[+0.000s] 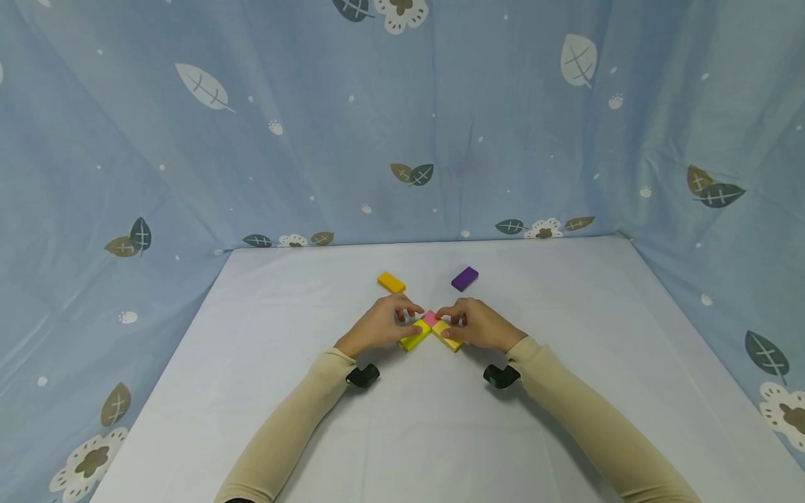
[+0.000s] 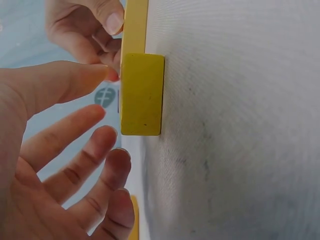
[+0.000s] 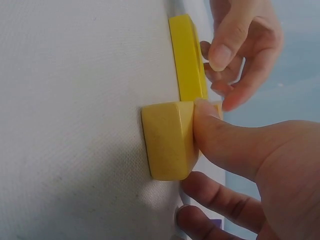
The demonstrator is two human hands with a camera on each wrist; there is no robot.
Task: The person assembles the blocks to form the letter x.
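On the white table, a bright yellow block point(image 1: 413, 340) and a pale yellow block point(image 1: 451, 340) lie flat, slanting together at their far ends. A pink block point(image 1: 430, 318) shows just beyond where they meet, partly covered by fingertips. My left hand point(image 1: 381, 323) is over the bright yellow block, thumb at its top face; its other fingers are spread loosely, apart from the thumb. My right hand point(image 1: 481, 323) rests its thumb on the pale yellow block point(image 3: 165, 142), with the index fingertip by the pink block. The right hand's other fingers are bent beside the pale block.
Farther back lie an orange-yellow block point(image 1: 391, 282) on the left and a purple block point(image 1: 465, 279) on the right. A blue patterned curtain point(image 1: 465, 126) hangs behind the white-covered table point(image 1: 402, 433). Dark wrist cameras sit under both wrists.
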